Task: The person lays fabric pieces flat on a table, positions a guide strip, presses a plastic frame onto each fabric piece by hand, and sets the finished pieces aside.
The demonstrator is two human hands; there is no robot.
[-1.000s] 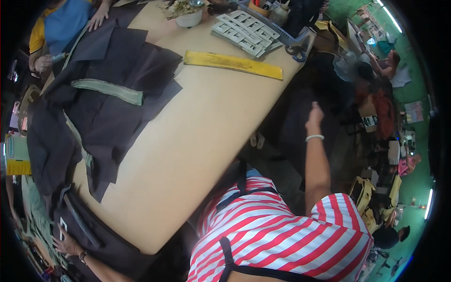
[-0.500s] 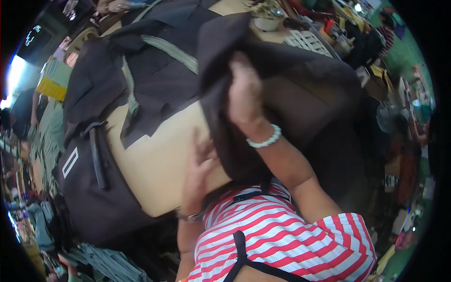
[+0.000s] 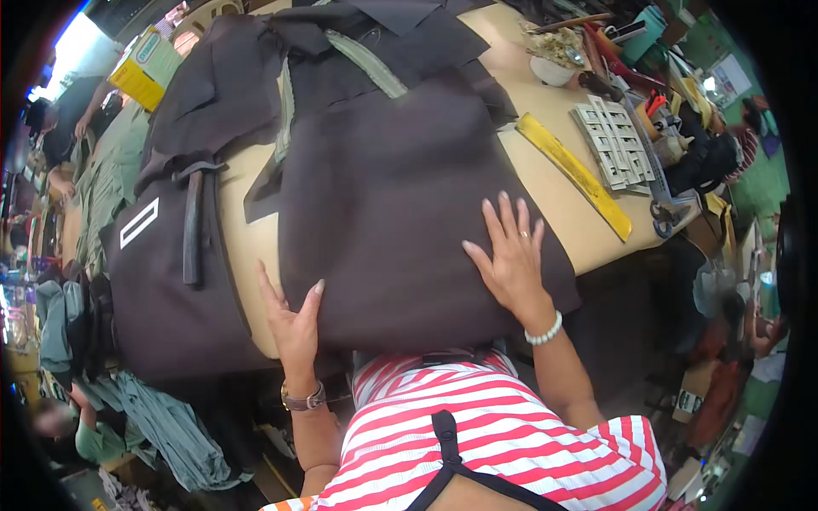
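Note:
A large dark fabric piece (image 3: 383, 204) lies spread over the table's front, its lower edge close to my body. My right hand (image 3: 515, 264) rests flat on its right part, fingers spread. At the left edge of the cloth is my left hand (image 3: 294, 328), thumb and fingers apart, the thumb over the cloth. Left of it, a hammer (image 3: 194, 226) lies on another dark piece (image 3: 166, 298) that bears a white rectangle outline (image 3: 139, 223). More dark cloth (image 3: 213, 94) with a grey-green zipper strip (image 3: 366, 64) is heaped behind.
On the tan tabletop (image 3: 532, 183) to the right lie a yellow ruler (image 3: 575, 177), white slotted strips (image 3: 615, 143) and scissors (image 3: 663, 220). A white bowl (image 3: 554, 70) stands at the back right. Far left are a yellow box (image 3: 143, 72) and green cloth (image 3: 115, 179); another person sits lower left.
The dark fabric, lifted and folded in my right hand before, now lies flat. My right hand has let go and come down onto it; my left hand has moved left. The yellow ruler is now uncovered.

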